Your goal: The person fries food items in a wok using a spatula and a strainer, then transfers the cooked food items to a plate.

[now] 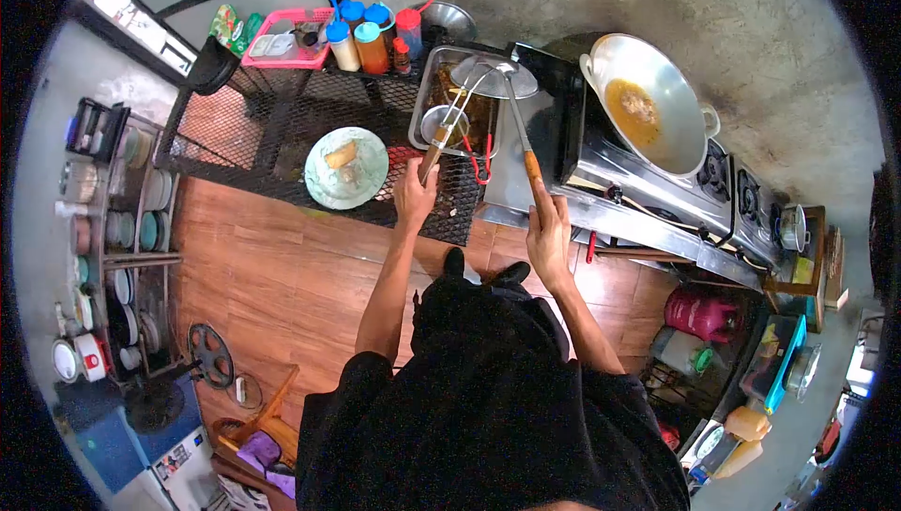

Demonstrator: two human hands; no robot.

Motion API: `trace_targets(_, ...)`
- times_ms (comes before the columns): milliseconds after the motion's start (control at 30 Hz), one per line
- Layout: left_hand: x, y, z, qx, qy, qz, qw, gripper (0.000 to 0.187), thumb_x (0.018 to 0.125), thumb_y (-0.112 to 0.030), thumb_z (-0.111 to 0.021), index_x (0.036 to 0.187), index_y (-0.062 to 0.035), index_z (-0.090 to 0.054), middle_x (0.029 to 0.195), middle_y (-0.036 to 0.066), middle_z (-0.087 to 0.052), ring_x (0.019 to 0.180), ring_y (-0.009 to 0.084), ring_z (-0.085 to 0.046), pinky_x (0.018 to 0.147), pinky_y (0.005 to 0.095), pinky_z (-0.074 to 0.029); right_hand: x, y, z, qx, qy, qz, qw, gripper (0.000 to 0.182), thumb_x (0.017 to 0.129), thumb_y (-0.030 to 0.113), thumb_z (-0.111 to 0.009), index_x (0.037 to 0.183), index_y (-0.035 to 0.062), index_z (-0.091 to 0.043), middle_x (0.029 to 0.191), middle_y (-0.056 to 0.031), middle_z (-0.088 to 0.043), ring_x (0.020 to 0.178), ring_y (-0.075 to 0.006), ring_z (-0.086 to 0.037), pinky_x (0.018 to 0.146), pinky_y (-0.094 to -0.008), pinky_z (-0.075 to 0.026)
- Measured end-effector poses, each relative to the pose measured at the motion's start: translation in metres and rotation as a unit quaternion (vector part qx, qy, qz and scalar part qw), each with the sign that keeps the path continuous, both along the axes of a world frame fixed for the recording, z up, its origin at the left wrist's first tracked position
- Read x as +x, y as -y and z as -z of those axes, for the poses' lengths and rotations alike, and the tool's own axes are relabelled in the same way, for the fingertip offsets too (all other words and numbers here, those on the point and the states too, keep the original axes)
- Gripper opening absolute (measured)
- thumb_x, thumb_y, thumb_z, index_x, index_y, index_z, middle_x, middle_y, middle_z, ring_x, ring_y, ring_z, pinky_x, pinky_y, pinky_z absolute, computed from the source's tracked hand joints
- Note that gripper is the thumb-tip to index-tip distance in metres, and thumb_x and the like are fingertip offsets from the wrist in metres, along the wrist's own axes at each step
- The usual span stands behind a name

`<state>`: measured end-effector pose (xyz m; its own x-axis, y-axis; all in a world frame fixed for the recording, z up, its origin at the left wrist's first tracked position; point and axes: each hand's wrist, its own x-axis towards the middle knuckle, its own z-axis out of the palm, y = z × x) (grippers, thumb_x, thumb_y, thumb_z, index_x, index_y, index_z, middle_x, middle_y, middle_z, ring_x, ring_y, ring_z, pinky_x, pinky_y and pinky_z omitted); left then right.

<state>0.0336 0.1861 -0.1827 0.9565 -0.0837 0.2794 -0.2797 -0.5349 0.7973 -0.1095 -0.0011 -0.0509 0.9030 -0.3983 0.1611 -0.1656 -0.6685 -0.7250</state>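
Note:
My left hand (415, 196) is wrapped round the wooden handle of a wire strainer (492, 81), whose round mesh is above a metal tray (417, 126). My right hand (548, 229) grips the wooden handle of a metal ladle (521, 128), its head up by the strainer. A small metal bowl (434, 122) and red-handled tongs (487, 159) are at the tray. Left of my left hand, a pale green plate (324, 194) holds a few pieces of food (341, 156). To the right, a large wok (668, 75) with brown liquid and food in it sits on the stove.
Sauce bottles (371, 49) and a pink basket (291, 59) stand along the back of the black mesh table (235, 150). The gas stove (648, 203) runs along the right. A dish rack (141, 258) is at the far left, and a pink gas cylinder (702, 314) is below the stove.

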Motion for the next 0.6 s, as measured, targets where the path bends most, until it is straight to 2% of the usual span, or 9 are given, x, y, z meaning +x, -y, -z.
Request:
trace_targets(200,-0.013,-0.012,0.002,0.003,-0.019,0.001,1.0,0.024,0.085,-0.026,-0.062,0.096,-0.007,-0.052,0.074,0.018,-0.062,0.069,0.0396,-0.06,0.058,0.0472,-0.045,0.0,-0.007,0.009,0.003,0.008,-0.001,1.0,0.05,0.082,-0.008,-0.052,0.13,0.0055,-0.047,0.083,-0.0176,-0.047,0.073,-0.0313,-0.052,0.07,-0.0388,-0.044)
trace_targets(333,-0.021,-0.011,0.002,-0.021,-0.037,-0.003,0.999,0.024,0.085,-0.026,-0.062,0.096,-0.0072,-0.052,0.073,0.018,-0.062,0.069,0.039,-0.06,0.059,0.0462,-0.044,0.014,-0.002,0.027,-0.02,0.018,-0.01,1.0,0.051,0.084,-0.005,-0.052,0.133,0.0096,-0.045,0.085,-0.0178,-0.048,0.072,-0.0334,-0.052,0.069,-0.0405,-0.044)
trace_targets(400,-0.014,-0.01,0.004,-0.011,-0.053,-0.027,0.998,0.024,0.086,-0.027,-0.061,0.096,-0.0071,-0.052,0.071,0.018,-0.061,0.068,0.0385,-0.06,0.059,0.0457,-0.044,0.012,-0.01,0.024,-0.02,-0.001,-0.027,0.999,0.056,0.083,-0.006,-0.051,0.135,0.0135,-0.044,0.091,-0.0198,-0.049,0.074,-0.038,-0.055,0.066,-0.0443,-0.045)
trace_targets(433,-0.011,-0.012,0.005,-0.028,-0.044,-0.027,0.998,0.024,0.086,-0.028,-0.061,0.095,-0.0068,-0.051,0.071,0.018,-0.061,0.067,0.0381,-0.06,0.059,0.0454,-0.044,0.006,-0.012,0.024,-0.03,0.02,-0.042,0.998,0.055,0.084,-0.004,-0.05,0.135,0.0155,-0.043,0.092,-0.0199,-0.049,0.07,-0.0387,-0.056,0.063,-0.0449,-0.045)
trace_targets(600,-0.011,-0.016,-0.006,-0.008,-0.023,-0.038,0.999,0.026,0.086,-0.028,-0.061,0.094,-0.0059,-0.05,0.069,0.018,-0.06,0.066,0.0389,-0.059,0.058,0.0461,-0.043,0.015,-0.002,0.03,-0.04,0.0,-0.029,0.999,0.054,0.085,-0.003,-0.05,0.136,0.016,-0.043,0.092,-0.0193,-0.049,0.07,-0.0388,-0.056,0.063,-0.0457,-0.044)
